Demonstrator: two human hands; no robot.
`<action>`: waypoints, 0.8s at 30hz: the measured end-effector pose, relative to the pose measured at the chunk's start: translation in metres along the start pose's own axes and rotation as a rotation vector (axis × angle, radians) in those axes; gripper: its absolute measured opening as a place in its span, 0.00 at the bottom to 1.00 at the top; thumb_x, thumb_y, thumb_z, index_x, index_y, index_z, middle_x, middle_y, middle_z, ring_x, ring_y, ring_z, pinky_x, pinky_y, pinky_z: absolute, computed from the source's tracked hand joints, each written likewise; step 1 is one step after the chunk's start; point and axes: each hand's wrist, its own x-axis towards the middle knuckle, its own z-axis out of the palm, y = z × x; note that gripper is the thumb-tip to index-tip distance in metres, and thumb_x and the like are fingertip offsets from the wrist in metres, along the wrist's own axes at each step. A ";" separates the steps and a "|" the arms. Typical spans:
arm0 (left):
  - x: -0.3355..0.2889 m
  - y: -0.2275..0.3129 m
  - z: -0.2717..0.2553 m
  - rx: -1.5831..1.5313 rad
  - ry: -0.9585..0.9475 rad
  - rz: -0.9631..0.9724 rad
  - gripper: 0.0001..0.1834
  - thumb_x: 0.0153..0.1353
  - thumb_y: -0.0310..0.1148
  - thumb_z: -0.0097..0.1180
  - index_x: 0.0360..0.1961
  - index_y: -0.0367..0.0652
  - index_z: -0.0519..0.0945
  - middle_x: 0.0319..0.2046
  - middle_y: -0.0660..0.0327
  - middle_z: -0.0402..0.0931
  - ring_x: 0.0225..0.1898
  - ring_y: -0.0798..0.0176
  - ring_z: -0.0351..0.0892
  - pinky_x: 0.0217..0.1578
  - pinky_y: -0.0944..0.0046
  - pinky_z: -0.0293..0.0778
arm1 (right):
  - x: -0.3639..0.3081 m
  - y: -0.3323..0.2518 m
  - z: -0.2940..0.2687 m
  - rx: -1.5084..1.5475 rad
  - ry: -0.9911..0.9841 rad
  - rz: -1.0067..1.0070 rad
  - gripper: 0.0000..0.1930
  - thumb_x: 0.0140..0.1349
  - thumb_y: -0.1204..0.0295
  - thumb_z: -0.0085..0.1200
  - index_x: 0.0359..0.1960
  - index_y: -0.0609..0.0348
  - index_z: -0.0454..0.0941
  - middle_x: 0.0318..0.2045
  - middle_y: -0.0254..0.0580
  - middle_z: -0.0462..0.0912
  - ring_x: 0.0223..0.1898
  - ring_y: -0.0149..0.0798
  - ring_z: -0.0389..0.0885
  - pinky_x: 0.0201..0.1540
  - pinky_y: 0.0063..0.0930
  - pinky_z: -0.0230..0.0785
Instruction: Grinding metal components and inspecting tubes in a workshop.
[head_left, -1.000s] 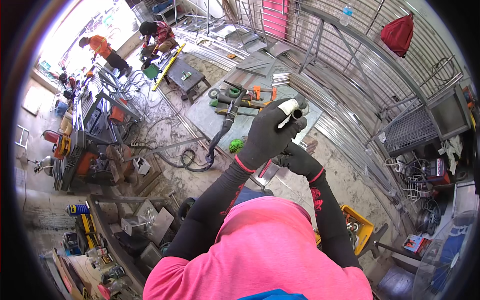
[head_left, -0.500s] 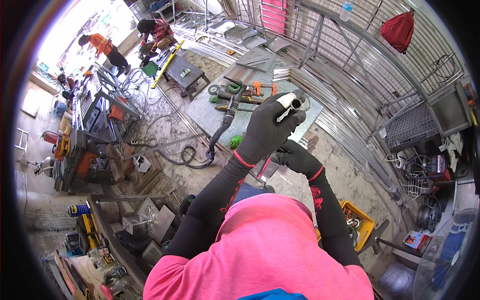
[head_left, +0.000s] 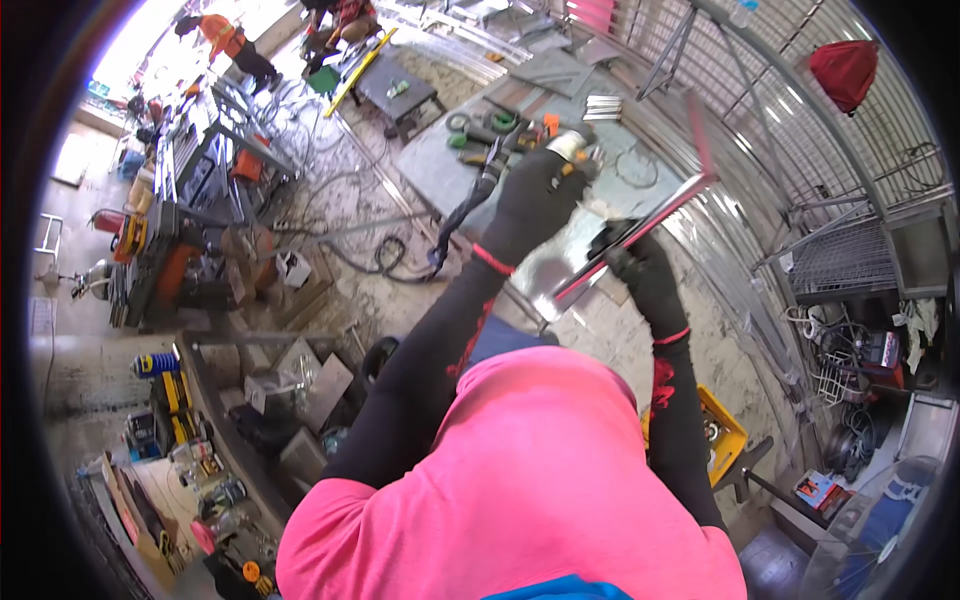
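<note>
Black gloves with red cuffs cover both my hands. My right hand [head_left: 638,258] is closed around a shiny, angled metal bar [head_left: 672,207] with pink reflections. The bar slants from low in front of me up to the right, where it turns a corner; that far part is blurred. To the left, my left hand [head_left: 545,190] is over the grey metal sheet [head_left: 425,160], beside several tools. Its fingers are curled, with a white covering [head_left: 566,146] at one finger. What they hold, if anything, is not plain.
A black wrapped cable [head_left: 462,215] runs off the sheet onto the floor. Long metal tubes [head_left: 735,240] lie along the right wall. A yellow crate [head_left: 728,430] stands near my right elbow. A low bench [head_left: 395,90] and two people are at the far left.
My right hand has moved right and now holds the metal bar raised and slanted. My left hand has moved left and slightly away from me. The view has shifted a little.
</note>
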 end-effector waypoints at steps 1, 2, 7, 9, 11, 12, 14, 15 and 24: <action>-0.006 -0.034 -0.002 0.138 0.019 0.006 0.25 0.73 0.38 0.64 0.67 0.38 0.82 0.49 0.45 0.87 0.46 0.43 0.89 0.49 0.51 0.81 | 0.000 -0.002 -0.005 -0.023 0.080 -0.033 0.21 0.74 0.72 0.66 0.64 0.64 0.78 0.47 0.40 0.89 0.49 0.32 0.87 0.52 0.29 0.79; -0.021 -0.077 -0.001 0.278 0.037 0.012 0.25 0.72 0.38 0.65 0.66 0.39 0.82 0.48 0.45 0.86 0.47 0.40 0.88 0.50 0.50 0.81 | 0.001 -0.003 -0.009 -0.047 0.157 -0.066 0.21 0.73 0.73 0.67 0.63 0.64 0.78 0.46 0.40 0.88 0.47 0.32 0.88 0.50 0.28 0.80; -0.099 -0.144 0.030 0.610 -0.160 -0.011 0.29 0.66 0.40 0.68 0.67 0.48 0.81 0.67 0.50 0.76 0.71 0.41 0.72 0.71 0.41 0.67 | 0.008 0.005 -0.023 -0.100 0.375 -0.216 0.19 0.73 0.77 0.66 0.62 0.67 0.77 0.43 0.39 0.86 0.43 0.33 0.88 0.49 0.31 0.82; -0.112 -0.154 0.037 0.676 -0.166 0.024 0.29 0.66 0.40 0.68 0.67 0.48 0.81 0.68 0.49 0.76 0.72 0.41 0.71 0.73 0.40 0.63 | 0.014 0.015 -0.024 -0.112 0.393 -0.235 0.19 0.73 0.77 0.66 0.62 0.66 0.77 0.43 0.38 0.86 0.43 0.32 0.87 0.49 0.30 0.82; -0.125 -0.164 0.041 0.730 -0.157 0.096 0.29 0.66 0.41 0.68 0.67 0.48 0.81 0.71 0.48 0.74 0.75 0.40 0.68 0.75 0.38 0.60 | 0.019 0.026 -0.021 -0.093 0.452 -0.239 0.20 0.72 0.77 0.67 0.63 0.66 0.77 0.42 0.37 0.85 0.43 0.31 0.85 0.49 0.29 0.82; -0.129 -0.162 0.042 0.719 -0.175 0.079 0.29 0.66 0.41 0.68 0.67 0.47 0.81 0.72 0.48 0.74 0.75 0.39 0.68 0.75 0.38 0.60 | 0.020 0.031 -0.019 -0.088 0.480 -0.240 0.20 0.72 0.77 0.68 0.63 0.66 0.78 0.42 0.37 0.85 0.42 0.30 0.84 0.49 0.28 0.81; -0.132 -0.152 0.042 0.697 -0.210 0.047 0.28 0.67 0.41 0.67 0.67 0.47 0.81 0.72 0.48 0.73 0.76 0.39 0.67 0.75 0.38 0.60 | 0.016 0.048 -0.023 -0.147 0.560 -0.225 0.21 0.70 0.75 0.70 0.62 0.65 0.79 0.42 0.36 0.84 0.41 0.29 0.82 0.48 0.28 0.81; -0.140 -0.148 0.043 0.666 -0.195 0.043 0.28 0.66 0.42 0.68 0.66 0.45 0.82 0.71 0.48 0.74 0.75 0.38 0.68 0.75 0.38 0.61 | 0.017 0.055 -0.022 -0.089 0.591 -0.237 0.21 0.70 0.75 0.71 0.62 0.64 0.79 0.42 0.36 0.84 0.41 0.29 0.82 0.48 0.28 0.81; -0.191 -0.102 0.026 0.587 -0.140 -0.071 0.30 0.60 0.38 0.71 0.65 0.44 0.82 0.62 0.51 0.80 0.66 0.43 0.75 0.69 0.42 0.66 | 0.022 0.074 0.029 -0.224 0.535 -0.154 0.25 0.65 0.77 0.76 0.62 0.63 0.80 0.42 0.33 0.86 0.41 0.28 0.83 0.45 0.25 0.77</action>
